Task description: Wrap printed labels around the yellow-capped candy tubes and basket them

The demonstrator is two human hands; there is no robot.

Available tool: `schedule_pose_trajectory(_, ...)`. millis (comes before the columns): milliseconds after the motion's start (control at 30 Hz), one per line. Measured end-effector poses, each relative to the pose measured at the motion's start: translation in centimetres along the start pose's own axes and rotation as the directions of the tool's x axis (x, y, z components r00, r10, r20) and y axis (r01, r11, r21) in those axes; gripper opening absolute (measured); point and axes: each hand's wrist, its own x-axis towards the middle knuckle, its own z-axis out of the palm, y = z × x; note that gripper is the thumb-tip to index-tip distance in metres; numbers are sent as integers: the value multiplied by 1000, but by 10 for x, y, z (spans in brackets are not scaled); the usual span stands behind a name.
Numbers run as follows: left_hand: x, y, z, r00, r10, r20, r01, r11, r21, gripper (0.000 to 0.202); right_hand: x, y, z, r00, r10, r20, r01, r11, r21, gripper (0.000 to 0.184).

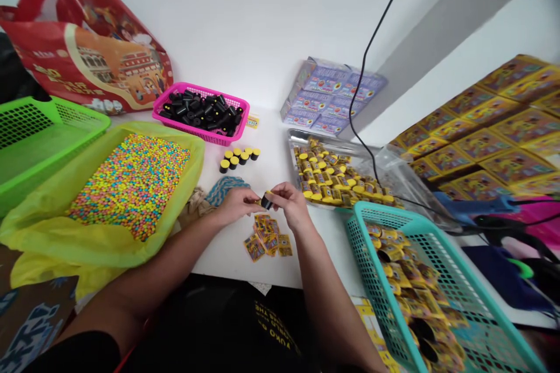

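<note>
In front of me my right hand [289, 203] pinches a small black canister [266, 201] with a yellow end. My left hand [238, 205] is closed at the canister's left side, fingertips on a small yellow printed sleeve [258, 201], mostly hidden by the fingers. Just below both hands lies a loose pile of flat yellow printed sleeves [266, 235]. Beyond them, several black canisters with yellow lids [234, 162] stand upright in short rows. A blue-and-white knitted cloth [227, 189] rests behind my left hand.
Left: a yellow-lined tray of colourful candy beads [135, 180], a green basket [26, 169], a red bag [100, 52]. Behind: a pink basket of black canisters [227, 139]. Right: a metal tray of wrapped canisters [291, 143], a teal basket [365, 256], boxes [481, 128], a hanging black cable [365, 58].
</note>
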Motion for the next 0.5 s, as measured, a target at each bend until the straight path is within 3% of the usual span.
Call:
schedule_pose_trajectory(333, 1, 0, -3, 1000, -18, -19, 18, 1000, 5, 26, -10, -4, 15, 988, -113, -104, 110, 993, -34, 42)
schedule_pose_trajectory(500, -1, 5, -2, 997, -76, -20, 75, 996, -55, 29, -12, -1, 18, 981, -114, -157, 112, 994, -18, 43)
